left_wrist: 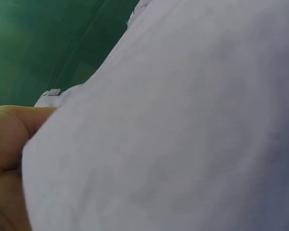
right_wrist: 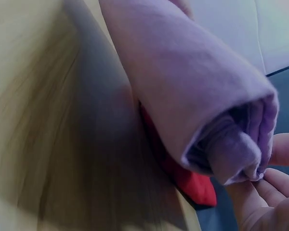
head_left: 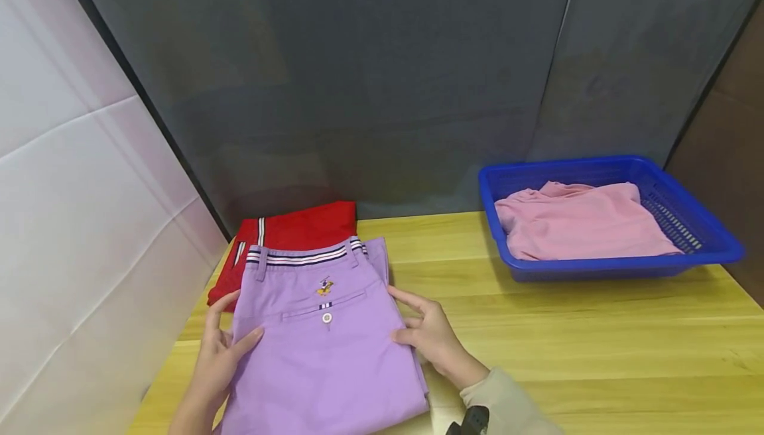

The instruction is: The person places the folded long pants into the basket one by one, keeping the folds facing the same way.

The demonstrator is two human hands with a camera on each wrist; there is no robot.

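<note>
At the near left corner of the surface, both hands meet a folded pair of lilac cotton shorts (head_left: 325, 342). The left hand (head_left: 219, 352) lies against the garment's left edge, thumb on top of the cloth and the other fingers at or under the edge; the left wrist view shows the thumb pressed to the fabric, so the hand appears to be pinching it. The right hand (head_left: 431, 334) is at the right edge, fingers loosely extended along the fold, fingertips touching the layered cloth; the right wrist view shows those fingertips (right_wrist: 274, 185) against the stacked folds rather than curled round them.

The shorts lie flat with their long axis running from the person toward the back wall, the striped navy-and-white waistband at the far end and the legs toward the person. A back pocket with a white button and a small embroidered emblem faces up.

Beneath them and a little farther back lies a folded red garment with a similar striped band (head_left: 286, 236), its edge showing at the left and rear.

Well apart on the right stands a blue perforated plastic basket (head_left: 704, 249), holding a loosely folded pink shirt (head_left: 579, 223).

Everything rests on a pale yellow wooden surface (head_left: 567, 349). Behind it hangs a dark grey backdrop, with a white panel on the left.
</note>
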